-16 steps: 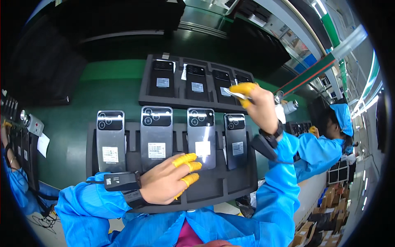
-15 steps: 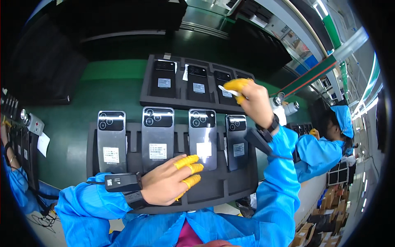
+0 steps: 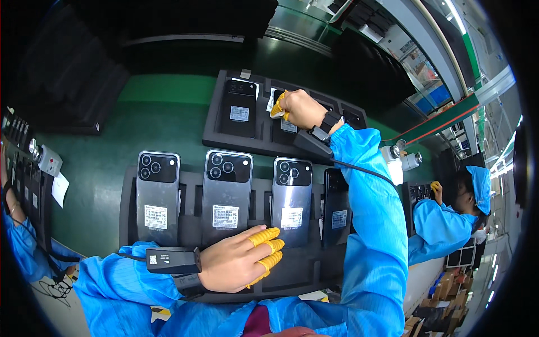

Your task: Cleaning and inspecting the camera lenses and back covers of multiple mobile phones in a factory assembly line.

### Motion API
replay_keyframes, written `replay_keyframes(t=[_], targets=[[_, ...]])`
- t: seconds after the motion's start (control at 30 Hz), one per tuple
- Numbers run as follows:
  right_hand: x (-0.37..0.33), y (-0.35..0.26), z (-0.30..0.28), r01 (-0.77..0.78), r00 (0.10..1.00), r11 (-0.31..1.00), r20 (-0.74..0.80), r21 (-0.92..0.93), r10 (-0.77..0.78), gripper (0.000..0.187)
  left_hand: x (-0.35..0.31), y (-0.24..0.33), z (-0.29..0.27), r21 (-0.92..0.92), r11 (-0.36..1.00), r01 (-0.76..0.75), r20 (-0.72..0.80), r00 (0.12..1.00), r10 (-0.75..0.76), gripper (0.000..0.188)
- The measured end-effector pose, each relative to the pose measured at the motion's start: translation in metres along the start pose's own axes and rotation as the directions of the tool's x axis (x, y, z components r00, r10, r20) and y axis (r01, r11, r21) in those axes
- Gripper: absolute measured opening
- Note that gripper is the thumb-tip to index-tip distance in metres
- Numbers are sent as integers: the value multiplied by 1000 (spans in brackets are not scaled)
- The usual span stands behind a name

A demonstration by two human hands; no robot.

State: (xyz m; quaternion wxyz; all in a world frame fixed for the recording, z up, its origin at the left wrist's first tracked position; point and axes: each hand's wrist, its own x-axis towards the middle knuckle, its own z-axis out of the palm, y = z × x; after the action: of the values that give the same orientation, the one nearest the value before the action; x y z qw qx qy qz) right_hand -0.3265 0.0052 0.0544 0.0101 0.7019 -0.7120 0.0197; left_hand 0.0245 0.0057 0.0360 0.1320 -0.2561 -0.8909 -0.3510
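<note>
My right hand [image 3: 303, 110], yellow cots on its fingers, is closed over the second phone [image 3: 285, 135] in the far dark foam tray [image 3: 211, 128]. Its fingers pinch a small white piece that looks like a wipe, pressed near that phone's upper part. Palm down, my left hand [image 3: 236, 265] lies over the near foam tray [image 3: 331, 267], holding nothing. Its yellow-cotted fingers stretch out just below a labelled phone [image 3: 292, 196]. Other phones stand back-up in the near tray: a grey one [image 3: 158, 194], a larger one [image 3: 227, 188] and a dark one [image 3: 337, 202] partly behind my right sleeve.
Another dark phone [image 3: 240, 109] lies at the far tray's left. Under both trays is a green tabletop [image 3: 106, 168]. A white bottle [image 3: 48, 159] and paper [image 3: 60, 190] sit at left. At right a co-worker in blue [image 3: 443, 224] works by another tray.
My right hand has moved left across the far tray, from the third phone to the second, with the white piece. The left hand remains over the near tray. The whole view has shifted slightly.
</note>
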Motion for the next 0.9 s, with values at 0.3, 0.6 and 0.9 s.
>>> replay_keyframes(t=[0.3, 0.6, 0.9], targets=[[-35, -17, -40, -19, 946, 986, 322, 165, -35, 18, 1, -2, 0, -9, 1000, 14, -1, 1000, -14, 34], [-14, 5, -40, -184, 983, 983, 20, -4, 184, 20, 0, -1, 1, -27, 999, 24, 8, 1000, -24, 34], [-17, -25, -14, 47, 975, 991, 208, 126, -73, 20, -1, -2, -1, 7, 997, 76, 55, 996, -76, 41]])
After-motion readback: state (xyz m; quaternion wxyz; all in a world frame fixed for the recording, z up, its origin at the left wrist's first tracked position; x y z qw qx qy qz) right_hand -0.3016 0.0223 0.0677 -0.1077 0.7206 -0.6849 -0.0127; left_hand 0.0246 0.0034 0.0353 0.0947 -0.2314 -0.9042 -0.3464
